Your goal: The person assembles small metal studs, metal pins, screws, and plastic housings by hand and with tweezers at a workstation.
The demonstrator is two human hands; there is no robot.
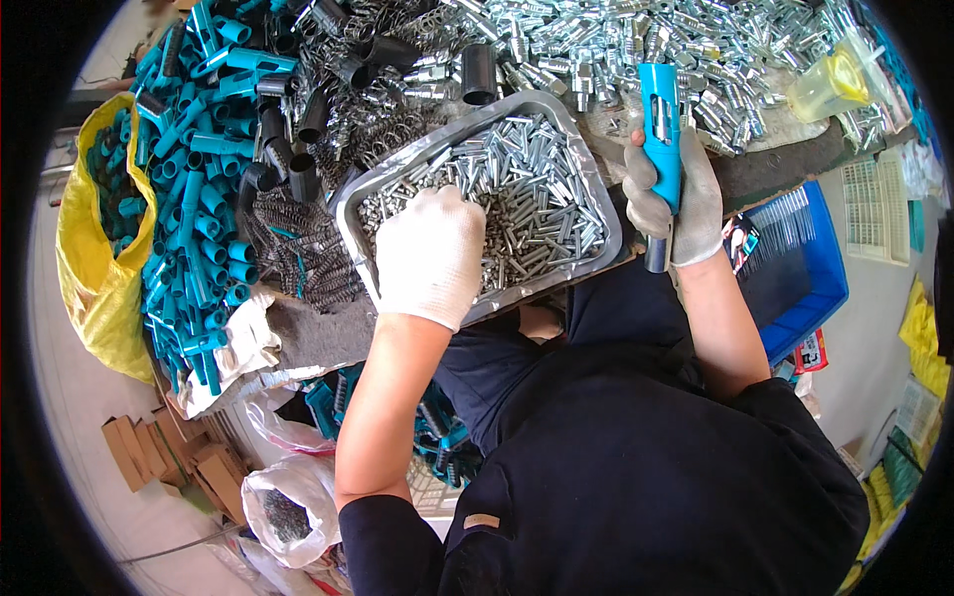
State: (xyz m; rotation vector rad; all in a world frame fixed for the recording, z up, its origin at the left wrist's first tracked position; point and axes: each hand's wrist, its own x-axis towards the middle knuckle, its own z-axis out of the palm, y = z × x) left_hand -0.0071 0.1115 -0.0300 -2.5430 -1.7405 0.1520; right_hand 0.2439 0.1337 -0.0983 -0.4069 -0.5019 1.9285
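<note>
My left hand [433,248], in a white knitted glove, reaches into a grey metal tray [608,224]. Its fingers are bent down onto the small metal pieces [380,204] at the tray's left; the fingertips are hidden, so what they pinch cannot be seen. Longer silver pins [556,189] fill the right half of the tray. My gloved right hand [686,204] grips a teal tubular housing [664,139] just right of the tray. That housing stands nearly upright, has slots in its upper part, and a shiny metal cylinder [657,252] shows below the hand.
Teal housings [204,189] are heaped at the left beside a yellow sack [84,283]. Dark springs [308,243], black sleeves [478,74] and metal fittings [715,60] cover the back. A yellowish cup [830,87] lies at far right, above a blue crate [825,268].
</note>
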